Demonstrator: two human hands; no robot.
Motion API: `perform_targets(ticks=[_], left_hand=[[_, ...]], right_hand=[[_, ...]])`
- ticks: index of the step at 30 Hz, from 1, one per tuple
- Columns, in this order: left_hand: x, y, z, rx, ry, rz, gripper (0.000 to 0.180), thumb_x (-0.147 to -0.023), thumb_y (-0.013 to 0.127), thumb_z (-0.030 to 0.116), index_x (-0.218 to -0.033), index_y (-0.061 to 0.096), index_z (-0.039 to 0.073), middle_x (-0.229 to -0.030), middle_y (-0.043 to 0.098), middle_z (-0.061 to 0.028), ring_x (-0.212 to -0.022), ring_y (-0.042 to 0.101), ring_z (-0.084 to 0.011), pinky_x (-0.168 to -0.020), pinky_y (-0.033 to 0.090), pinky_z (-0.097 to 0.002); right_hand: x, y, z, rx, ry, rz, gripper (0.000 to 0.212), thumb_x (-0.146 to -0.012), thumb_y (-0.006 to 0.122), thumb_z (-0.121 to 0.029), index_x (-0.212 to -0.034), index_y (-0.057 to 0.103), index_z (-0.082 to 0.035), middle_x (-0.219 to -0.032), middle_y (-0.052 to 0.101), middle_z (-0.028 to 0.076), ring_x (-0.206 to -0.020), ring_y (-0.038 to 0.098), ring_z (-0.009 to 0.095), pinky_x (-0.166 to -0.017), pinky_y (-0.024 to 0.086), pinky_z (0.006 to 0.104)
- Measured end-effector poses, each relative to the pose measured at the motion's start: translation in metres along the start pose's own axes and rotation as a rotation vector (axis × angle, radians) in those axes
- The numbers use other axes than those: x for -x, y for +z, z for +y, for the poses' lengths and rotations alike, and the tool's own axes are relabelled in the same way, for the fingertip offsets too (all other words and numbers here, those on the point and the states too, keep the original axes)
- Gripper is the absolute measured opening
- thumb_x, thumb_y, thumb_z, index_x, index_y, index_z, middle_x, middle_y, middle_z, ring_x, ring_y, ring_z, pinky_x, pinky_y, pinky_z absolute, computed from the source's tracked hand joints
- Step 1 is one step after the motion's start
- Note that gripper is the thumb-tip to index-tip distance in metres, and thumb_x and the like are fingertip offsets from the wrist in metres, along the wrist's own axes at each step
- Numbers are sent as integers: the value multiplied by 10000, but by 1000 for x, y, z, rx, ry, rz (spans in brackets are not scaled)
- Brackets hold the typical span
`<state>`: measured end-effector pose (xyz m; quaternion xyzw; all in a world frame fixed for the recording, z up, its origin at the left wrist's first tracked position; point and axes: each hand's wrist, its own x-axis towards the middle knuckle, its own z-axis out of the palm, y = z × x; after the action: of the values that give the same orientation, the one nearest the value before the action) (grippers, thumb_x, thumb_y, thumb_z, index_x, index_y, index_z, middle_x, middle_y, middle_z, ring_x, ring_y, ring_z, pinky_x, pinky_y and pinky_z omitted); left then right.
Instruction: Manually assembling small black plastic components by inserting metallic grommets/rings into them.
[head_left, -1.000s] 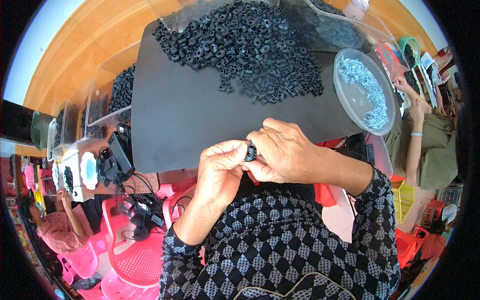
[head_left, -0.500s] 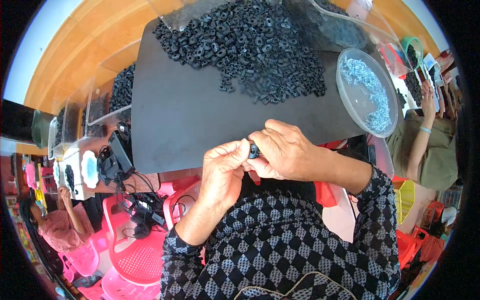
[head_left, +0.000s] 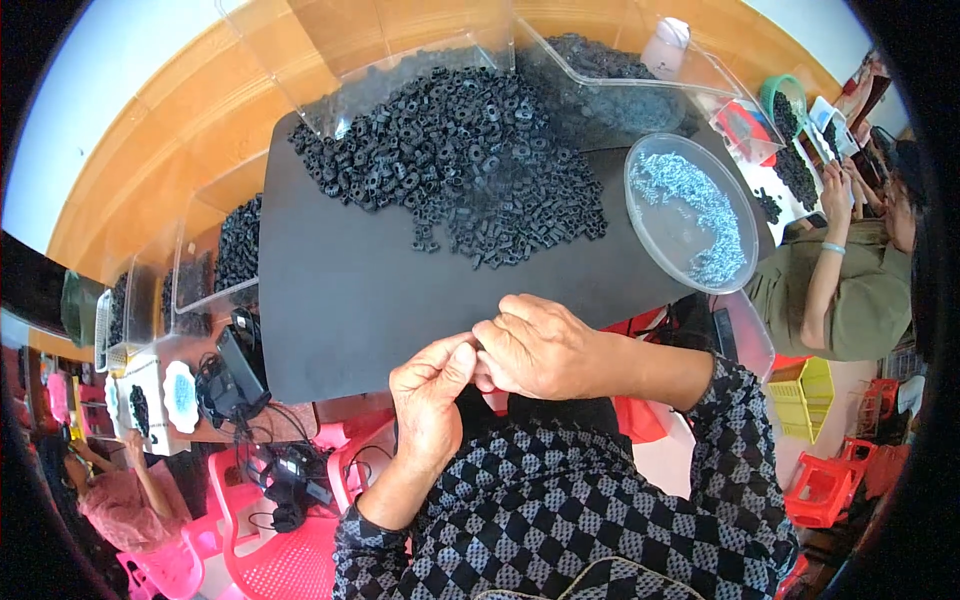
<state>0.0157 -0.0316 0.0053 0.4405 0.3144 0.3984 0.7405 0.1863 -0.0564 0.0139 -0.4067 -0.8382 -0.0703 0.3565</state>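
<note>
Above the near edge of a dark mat (head_left: pixel 330 310), my two hands meet at the fingertips. My left hand (head_left: pixel 428 385) pinches with thumb and index finger. My right hand (head_left: pixel 545 350) curls closed against it. Between them is a small black cord lock (head_left: pixel 478 347), now almost wholly covered by the fingers; which hand bears it cannot be made out. Beyond the hands spreads a heap of small black plastic parts (head_left: pixel 440 140), some with round holes. A round clear dish (head_left: pixel 665 225) on the right contains many tiny shiny pale-blue pieces, perhaps springs.
Clear bins (head_left: pixel 225 290) of black parts line the left; another clear bin (head_left: pixel 600 80) stands behind the heap. A black box with cables (head_left: pixel 240 360) sits left of the mat, near a pink chair (head_left: pixel 285 570). Co-workers sit at right (head_left: pixel 835 290) and left (head_left: pixel 130 500).
The view has tilted, so the heap and hands appear lower. The fingers have closed further over the black cord lock, which showed its holed face before.
</note>
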Motion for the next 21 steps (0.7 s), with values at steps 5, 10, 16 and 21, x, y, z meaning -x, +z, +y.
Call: perform_targets(ticks=[5,10,16,21], left_hand=[[-3,-4,0,38,-35,-48,225,-894,607,142,-966,644,-68,-822,665,-106,-660,595,-152,-641,488,-264],[-10,4,-1,64,-15,-78,185,-894,602,120,-915,625,-62,-795,658,-111,-662,609,-156,-612,481,-248],[-13,1,-1,57,10,-29,202,-904,597,150,-895,624,-50,-761,641,-83,-631,580,-130,-584,460,-231],[-13,-1,-2,10,3,12,181,-890,613,148,-893,629,-33,-784,631,-59,-640,569,-126,-556,466,-248]], right_hand=[[2,-1,3,-70,101,-56,348,-672,712,-88,-923,552,93,-689,543,126,-604,525,260,-541,458,346],[2,-3,3,-296,255,-22,311,-801,652,-110,-1039,539,54,-702,557,126,-609,529,292,-543,433,396],[-3,-5,1,-406,380,-86,392,-794,645,-207,-1068,524,46,-787,600,151,-725,576,319,-650,466,413],[-1,-2,2,-378,405,-66,445,-726,700,-175,-1073,526,43,-791,596,137,-712,569,300,-651,465,399]])
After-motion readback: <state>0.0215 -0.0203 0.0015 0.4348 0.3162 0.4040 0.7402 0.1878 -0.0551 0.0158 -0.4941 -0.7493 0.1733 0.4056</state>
